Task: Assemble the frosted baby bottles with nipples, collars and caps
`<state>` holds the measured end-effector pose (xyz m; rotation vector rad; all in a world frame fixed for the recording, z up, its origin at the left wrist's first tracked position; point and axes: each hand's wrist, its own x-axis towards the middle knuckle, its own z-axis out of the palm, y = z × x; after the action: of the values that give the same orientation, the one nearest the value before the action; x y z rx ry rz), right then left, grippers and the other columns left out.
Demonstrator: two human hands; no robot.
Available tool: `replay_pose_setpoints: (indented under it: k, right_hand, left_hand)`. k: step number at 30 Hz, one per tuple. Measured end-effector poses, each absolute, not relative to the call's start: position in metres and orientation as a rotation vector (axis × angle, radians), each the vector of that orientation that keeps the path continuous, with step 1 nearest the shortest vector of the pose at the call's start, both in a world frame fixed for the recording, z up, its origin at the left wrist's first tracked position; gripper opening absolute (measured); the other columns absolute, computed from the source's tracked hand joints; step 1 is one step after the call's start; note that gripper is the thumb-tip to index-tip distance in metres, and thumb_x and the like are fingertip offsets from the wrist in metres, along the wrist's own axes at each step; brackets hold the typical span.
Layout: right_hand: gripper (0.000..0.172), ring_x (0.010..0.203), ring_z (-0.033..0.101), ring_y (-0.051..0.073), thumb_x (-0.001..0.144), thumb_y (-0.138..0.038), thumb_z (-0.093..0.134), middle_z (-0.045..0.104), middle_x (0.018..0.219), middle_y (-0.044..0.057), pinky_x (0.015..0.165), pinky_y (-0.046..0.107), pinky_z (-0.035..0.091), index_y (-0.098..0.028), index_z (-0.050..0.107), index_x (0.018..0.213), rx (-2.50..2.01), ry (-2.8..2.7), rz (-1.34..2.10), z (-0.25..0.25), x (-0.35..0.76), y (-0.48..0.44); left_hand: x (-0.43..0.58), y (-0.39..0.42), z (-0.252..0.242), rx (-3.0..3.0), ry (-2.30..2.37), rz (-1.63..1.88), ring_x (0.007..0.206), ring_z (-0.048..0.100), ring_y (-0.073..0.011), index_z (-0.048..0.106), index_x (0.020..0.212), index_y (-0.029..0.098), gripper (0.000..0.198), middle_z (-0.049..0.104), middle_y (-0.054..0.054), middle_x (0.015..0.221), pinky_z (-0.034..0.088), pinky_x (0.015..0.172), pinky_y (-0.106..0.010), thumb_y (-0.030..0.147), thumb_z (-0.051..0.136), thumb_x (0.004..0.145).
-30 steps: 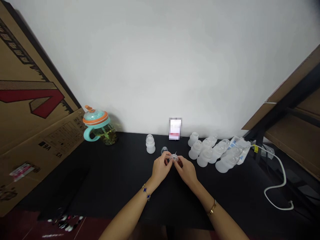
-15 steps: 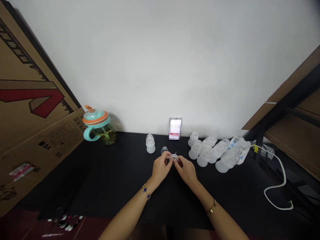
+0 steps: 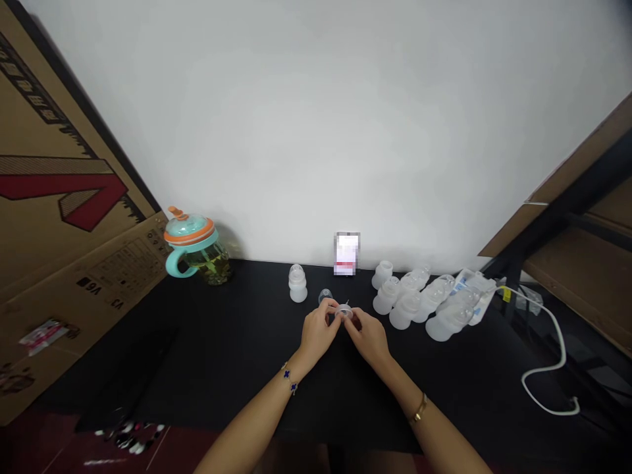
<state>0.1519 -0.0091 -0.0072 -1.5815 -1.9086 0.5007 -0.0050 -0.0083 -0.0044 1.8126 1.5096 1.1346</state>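
Observation:
Between my fingertips is a small whitish translucent bottle collar ring (image 3: 344, 309), with a thin tip sticking up from it. My left hand (image 3: 318, 330) pinches its left side, and my right hand (image 3: 369, 336) grips the right side. The thumbs cover part of the ring, so its inside is partly hidden. Just beyond my left fingers a clear bottle cap (image 3: 324, 295) rests on the table. A small baby bottle with a clear cap (image 3: 297, 286) stands farther back on the left.
Several frosted baby bottles (image 3: 405, 311) stand grouped to the right, near a plastic packet (image 3: 481, 309) and a white cable (image 3: 560, 336). A lit phone (image 3: 346, 254) leans on the wall. At left are a teal-handled jug (image 3: 195, 250) and a large cardboard box (image 3: 108, 276) on the black table (image 3: 222, 342).

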Motion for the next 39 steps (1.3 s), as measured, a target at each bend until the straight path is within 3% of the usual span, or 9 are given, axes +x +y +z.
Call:
replay_pose_setpoints:
  k: [8,12,18,24,39]
  right_hand:
    - [0.033,0.061,0.060,0.017,0.097,-0.046,0.046,0.067,0.069,0.001,0.057,0.026,0.032,-0.022,0.064,0.084,-1.569,-1.909,0.505,-0.0053,0.1494,-0.0111]
    - [0.027,0.064,0.062,0.018,0.094,-0.045,0.049,0.068,0.074,0.001,0.059,0.026,0.037,-0.023,0.065,0.095,-1.563,-1.854,0.550,-0.0060,0.1504,-0.0105]
    - [0.024,0.064,0.062,0.018,0.094,-0.043,0.049,0.068,0.075,0.000,0.060,0.027,0.039,-0.024,0.063,0.094,-1.548,-1.841,0.576,-0.0045,0.1504,-0.0102]
    - [0.024,0.064,0.062,0.017,0.094,-0.042,0.049,0.068,0.074,0.000,0.059,0.026,0.038,-0.023,0.064,0.093,-1.546,-1.859,0.555,-0.0043,0.1500,-0.0118]
    - [0.027,0.061,0.060,0.016,0.095,-0.043,0.048,0.067,0.071,0.000,0.057,0.026,0.035,-0.023,0.064,0.086,-1.530,-1.879,0.503,-0.0030,0.1494,-0.0130]
  left_hand:
    - [-0.0055,-0.0069,-0.0052,1.806,1.503,1.127,0.060,0.058,-0.0141,0.060,0.098,0.026,0.010,0.071,0.005,0.076,0.040,0.059,-0.025,0.034,0.055,0.094]
    - [-0.0049,-0.0058,-0.0077,1.813,1.442,1.160,0.063,0.061,-0.0132,0.059,0.101,0.026,0.010,0.073,0.004,0.084,0.044,0.062,-0.024,0.031,0.055,0.094]
    - [-0.0047,-0.0066,-0.0078,1.765,1.372,1.180,0.069,0.067,-0.0137,0.056,0.105,0.026,0.012,0.075,0.002,0.093,0.048,0.062,-0.024,0.029,0.055,0.094]
    - [-0.0046,-0.0075,-0.0062,1.751,1.346,1.201,0.072,0.068,-0.0151,0.056,0.102,0.025,0.010,0.074,0.002,0.085,0.048,0.064,-0.024,0.030,0.055,0.093]
    - [-0.0041,-0.0084,-0.0046,1.776,1.446,1.160,0.060,0.059,-0.0141,0.058,0.097,0.025,0.008,0.068,0.005,0.073,0.042,0.062,-0.025,0.030,0.055,0.091]
